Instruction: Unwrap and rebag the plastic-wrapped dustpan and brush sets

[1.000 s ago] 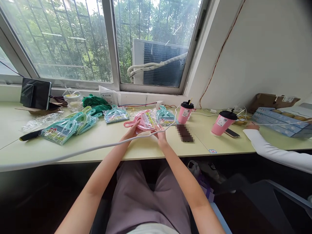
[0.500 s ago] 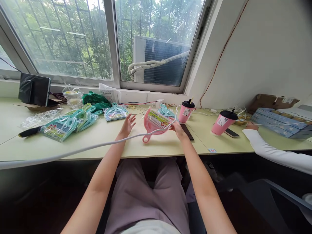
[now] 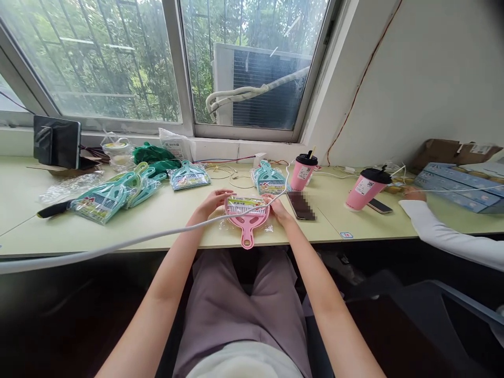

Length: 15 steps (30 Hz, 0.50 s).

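A pink dustpan-and-brush set (image 3: 247, 227) in clear wrapping lies at the front of the table, its ringed handle pointing at me. My left hand (image 3: 212, 202) grips its left side near the far corner. The opposite side is in my right hand (image 3: 277, 210), with the fingertips partly hidden behind the set. A yellow-green label shows along the far edge. Across the front of the set, in my view, runs a white cable (image 3: 205, 224). Farther back are a wrapped teal set (image 3: 190, 178) on the left and another teal set (image 3: 271, 181) on the right.
More wrapped teal and green sets (image 3: 106, 197) lie left, beside a black handle (image 3: 54, 209). A phone (image 3: 301, 206) and two pink cups, one nearer (image 3: 303, 173) and one farther right (image 3: 365, 190), stand right. Another person's white sleeve (image 3: 437, 230) reaches in by blue boxes (image 3: 452, 184).
The pink set has turned so its handle faces me and has come down to the table's front. My left hand, apart from it before, now holds its left side.
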Tool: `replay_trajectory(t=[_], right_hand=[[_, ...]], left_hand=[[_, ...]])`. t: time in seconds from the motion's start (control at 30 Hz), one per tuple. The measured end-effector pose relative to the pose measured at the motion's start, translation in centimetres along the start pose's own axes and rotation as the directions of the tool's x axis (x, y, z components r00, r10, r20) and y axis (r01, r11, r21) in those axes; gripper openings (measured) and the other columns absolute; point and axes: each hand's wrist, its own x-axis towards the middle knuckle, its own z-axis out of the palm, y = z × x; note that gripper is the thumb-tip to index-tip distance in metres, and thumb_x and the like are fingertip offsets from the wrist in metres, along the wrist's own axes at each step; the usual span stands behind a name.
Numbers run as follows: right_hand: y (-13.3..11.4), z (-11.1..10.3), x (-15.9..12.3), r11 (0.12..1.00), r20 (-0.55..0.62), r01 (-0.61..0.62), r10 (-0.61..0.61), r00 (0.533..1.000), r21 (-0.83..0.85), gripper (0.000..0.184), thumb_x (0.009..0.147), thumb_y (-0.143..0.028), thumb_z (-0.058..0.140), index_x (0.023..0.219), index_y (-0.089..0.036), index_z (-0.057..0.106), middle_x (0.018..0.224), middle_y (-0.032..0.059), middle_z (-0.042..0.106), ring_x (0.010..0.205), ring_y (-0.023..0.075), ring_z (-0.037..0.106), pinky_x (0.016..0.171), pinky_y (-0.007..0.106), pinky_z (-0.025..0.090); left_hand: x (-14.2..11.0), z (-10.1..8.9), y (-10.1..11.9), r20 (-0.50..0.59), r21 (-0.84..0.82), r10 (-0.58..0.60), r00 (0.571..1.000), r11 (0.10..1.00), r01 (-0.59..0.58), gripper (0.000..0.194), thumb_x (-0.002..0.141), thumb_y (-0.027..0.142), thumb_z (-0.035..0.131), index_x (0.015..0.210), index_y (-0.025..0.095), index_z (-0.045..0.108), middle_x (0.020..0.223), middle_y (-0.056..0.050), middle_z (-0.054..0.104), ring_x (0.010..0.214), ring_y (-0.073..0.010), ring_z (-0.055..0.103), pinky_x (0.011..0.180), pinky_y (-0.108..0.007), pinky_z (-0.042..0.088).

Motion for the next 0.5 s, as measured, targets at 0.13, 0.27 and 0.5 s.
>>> replay_trajectory(t=[0.13,0.27,0.5], right_hand=[[-0.13,0.06,-0.28,1.0,0.004,0.005,-0.005,1.0,0.015,0.041,0.066,-0.044,0.074,0.097,-0.024,0.057,0.067,-0.0067,0.061,0.061,0.0142,0.058,0.059,0.027,0.047],[-0.18,0.08,-0.35,0.999,0.01,0.028,-0.029,1.0,0.046,0.045,0.064,-0.048,0.077,0.096,-0.025,0.056,0.071,-0.0055,0.062,0.066,0.015,0.06,0.061,0.027,0.048],[-0.13,-0.31,-0.36,0.999,0.031,0.044,-0.045,0.999,0.03,0.058,0.058,-0.061,0.08,0.094,-0.024,0.055,0.074,-0.0041,0.063,0.068,0.0158,0.062,0.062,0.027,0.048]], left_hand=[[0.27,-0.09,-0.4,-0.023,-0.019,0.031,0.999,0.999,-0.032,0.041,0.065,0.041,0.086,0.094,0.016,0.072,0.104,-0.013,0.074,0.087,-0.0208,0.068,0.072,-0.029,0.052],[0.18,-0.06,-0.41,-0.015,-0.063,0.05,0.999,0.997,-0.051,0.04,0.063,0.044,0.087,0.082,0.015,0.066,0.097,-0.012,0.075,0.08,-0.0188,0.068,0.073,-0.03,0.052],[0.1,0.4,-0.23,-0.009,-0.076,0.103,0.995,0.992,-0.103,0.05,0.063,0.06,0.082,0.077,0.016,0.062,0.095,-0.012,0.075,0.084,-0.0198,0.069,0.075,-0.029,0.051]])
